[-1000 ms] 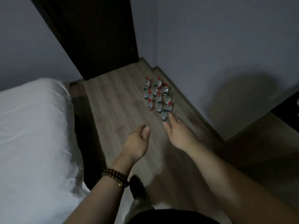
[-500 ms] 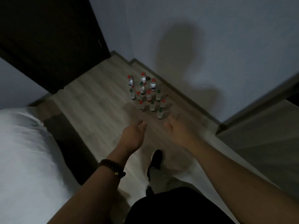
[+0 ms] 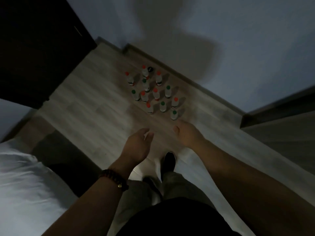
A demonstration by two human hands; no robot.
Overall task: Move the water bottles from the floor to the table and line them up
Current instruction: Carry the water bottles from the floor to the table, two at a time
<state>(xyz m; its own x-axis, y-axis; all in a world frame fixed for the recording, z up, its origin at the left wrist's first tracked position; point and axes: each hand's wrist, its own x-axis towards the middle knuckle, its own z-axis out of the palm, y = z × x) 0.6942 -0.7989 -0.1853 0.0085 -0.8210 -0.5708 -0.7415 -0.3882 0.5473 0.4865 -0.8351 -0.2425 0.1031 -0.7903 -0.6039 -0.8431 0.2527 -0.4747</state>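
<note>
Several small water bottles (image 3: 154, 92) with red or green caps stand upright in a cluster on the wooden floor (image 3: 95, 106) near the wall. The nearest one, a green-capped bottle (image 3: 174, 114), stands just beyond my right hand (image 3: 186, 134). That hand reaches forward, fingers relaxed and empty, apart from the bottle. My left hand (image 3: 136, 145) is held out beside it, palm turned inward, fingers loosely bent, holding nothing. A beaded bracelet sits on my left wrist.
A white bed (image 3: 25, 189) fills the lower left. A dark door (image 3: 39, 43) stands at the upper left. A grey wall (image 3: 238, 48) runs behind the bottles, and a dark piece of furniture (image 3: 279, 108) juts in at right. My shoe (image 3: 168, 161) is on the floor below my hands.
The view has come closer and tilted down over the bottles. Both hands stay empty and stretched toward the cluster; my right hand is nearer the closest bottle.
</note>
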